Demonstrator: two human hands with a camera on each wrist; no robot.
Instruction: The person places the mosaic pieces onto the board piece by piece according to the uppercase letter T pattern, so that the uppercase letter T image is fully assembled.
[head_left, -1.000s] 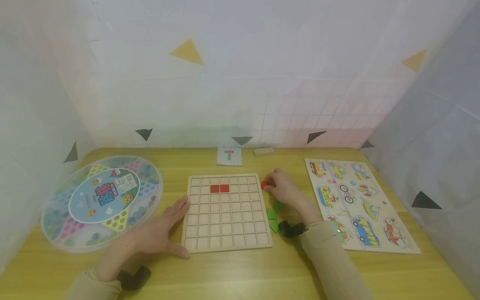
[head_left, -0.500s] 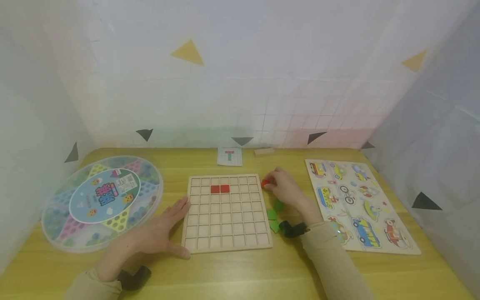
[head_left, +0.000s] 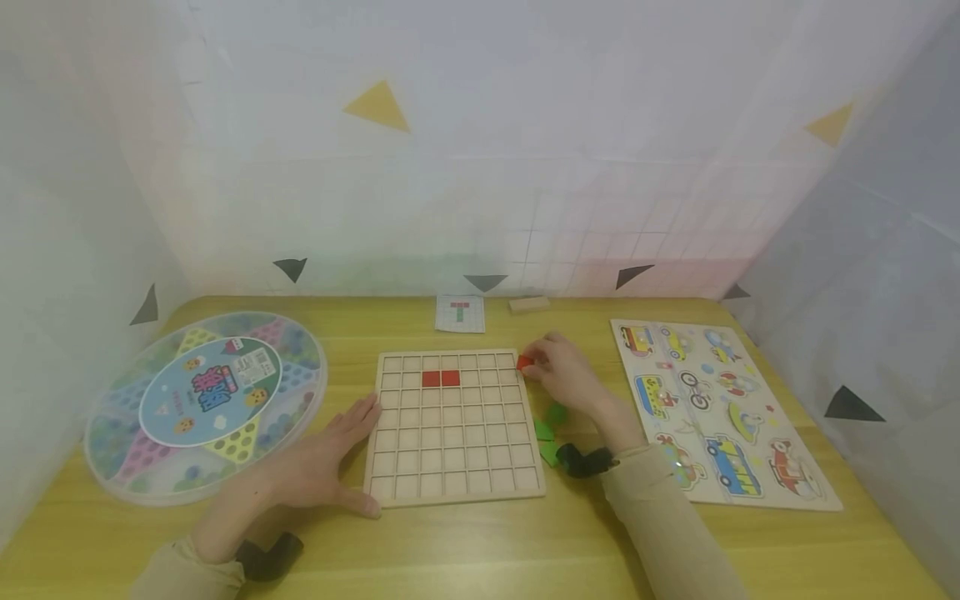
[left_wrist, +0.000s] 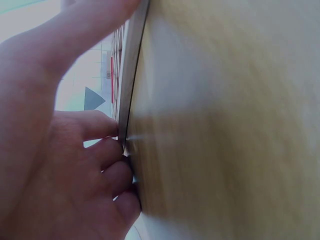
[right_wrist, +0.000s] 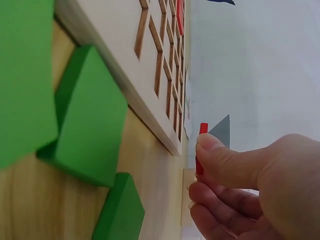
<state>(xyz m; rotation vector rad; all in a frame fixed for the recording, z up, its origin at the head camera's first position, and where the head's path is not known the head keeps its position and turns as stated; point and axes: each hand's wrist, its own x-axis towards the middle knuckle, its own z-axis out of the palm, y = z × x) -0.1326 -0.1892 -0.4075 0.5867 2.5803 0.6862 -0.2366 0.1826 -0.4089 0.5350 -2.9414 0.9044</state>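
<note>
A wooden grid board [head_left: 453, 460] lies at the middle of the table, with two red square tiles [head_left: 441, 378] side by side in its second row from the back. My left hand [head_left: 318, 462] rests at the board's left edge, thumb and fingers spread; its fingertips meet the board's side in the left wrist view. Over the right back corner of the board, my right hand [head_left: 568, 373] pinches another red tile [right_wrist: 202, 128] between thumb and fingers. Several green tiles [right_wrist: 95, 117] lie on the table beside the board's right edge, below that hand.
Behind the board lie a small pattern card [head_left: 461, 314] with a red and green T and a wooden block [head_left: 528, 305]. A round game box [head_left: 206, 400] occupies the left side, a picture puzzle board [head_left: 701, 417] the right. Walls [head_left: 480, 167] enclose the table.
My right hand has shifted slightly left with the red tile, from beside the board to over its right back edge. The left hand stays at the board's left edge.
</note>
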